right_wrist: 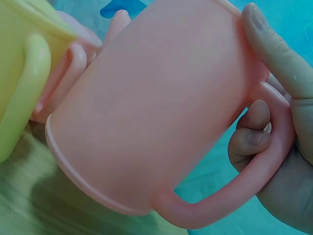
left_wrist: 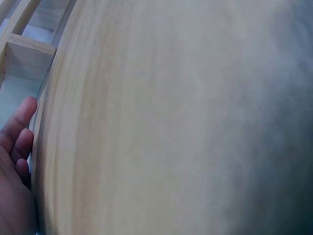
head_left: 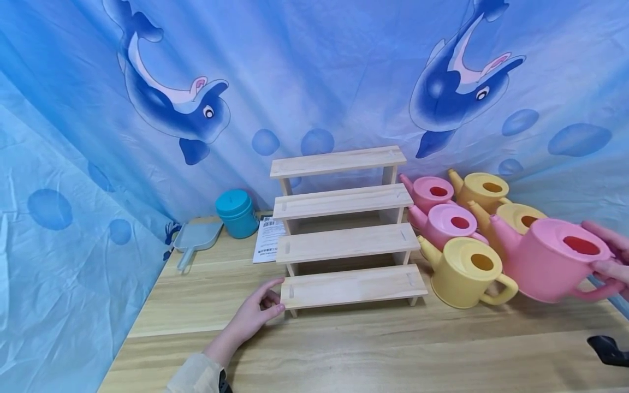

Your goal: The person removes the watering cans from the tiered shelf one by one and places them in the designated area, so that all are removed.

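My right hand [head_left: 614, 256] holds a pink watering can [head_left: 550, 262] by its handle [right_wrist: 234, 200]. In the right wrist view, fingers curl through the handle and the thumb lies against the body of the can. The can tilts, with its spout towards the left. At the left end of the lowest step of a four-step wooden stand [head_left: 354, 286], my left hand [head_left: 250, 316] rests with fingertips and thumb right at the board's edge. Only part of the left hand [left_wrist: 17, 161] shows in its wrist view. Beside the held can stands a yellow watering can [head_left: 459, 278].
More pink watering cans [head_left: 447, 224] and yellow watering cans [head_left: 479, 188] cluster right of the stand. To its left are a teal lidded tub [head_left: 238, 215], a printed sheet [head_left: 267, 240] and a grey dustpan [head_left: 196, 237]. A blue dolphin curtain [head_left: 344, 82] hangs behind the table.
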Demonstrator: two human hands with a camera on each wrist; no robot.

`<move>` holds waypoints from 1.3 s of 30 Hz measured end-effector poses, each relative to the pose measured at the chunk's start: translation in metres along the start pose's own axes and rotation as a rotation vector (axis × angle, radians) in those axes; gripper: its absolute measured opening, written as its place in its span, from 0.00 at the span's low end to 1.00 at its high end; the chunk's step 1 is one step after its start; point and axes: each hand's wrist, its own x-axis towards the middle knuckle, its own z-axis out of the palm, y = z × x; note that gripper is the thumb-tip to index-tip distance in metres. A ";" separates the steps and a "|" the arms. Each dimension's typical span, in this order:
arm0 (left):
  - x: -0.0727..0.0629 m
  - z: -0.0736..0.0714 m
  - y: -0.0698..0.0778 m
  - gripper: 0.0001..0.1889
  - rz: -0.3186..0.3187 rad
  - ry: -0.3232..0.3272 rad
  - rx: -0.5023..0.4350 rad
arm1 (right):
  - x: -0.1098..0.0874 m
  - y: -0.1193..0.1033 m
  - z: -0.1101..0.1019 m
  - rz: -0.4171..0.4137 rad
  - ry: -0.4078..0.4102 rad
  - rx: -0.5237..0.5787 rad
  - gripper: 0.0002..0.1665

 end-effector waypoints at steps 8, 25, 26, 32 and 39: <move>0.001 0.001 0.001 0.29 0.019 -0.009 -0.003 | -0.013 0.015 -0.003 0.082 0.104 -0.024 0.39; 0.000 0.002 0.000 0.29 0.013 -0.001 -0.008 | -0.018 0.030 0.005 0.134 0.111 -0.009 0.37; 0.000 0.002 0.000 0.29 0.011 -0.002 -0.008 | -0.018 0.030 0.004 0.152 0.124 -0.056 0.37; -0.001 0.001 0.001 0.29 -0.008 0.002 -0.006 | -0.019 0.033 0.001 0.240 0.166 -0.446 0.43; -0.001 -0.001 0.004 0.30 -0.024 0.002 0.007 | -0.017 0.029 0.005 0.260 0.165 -0.676 0.45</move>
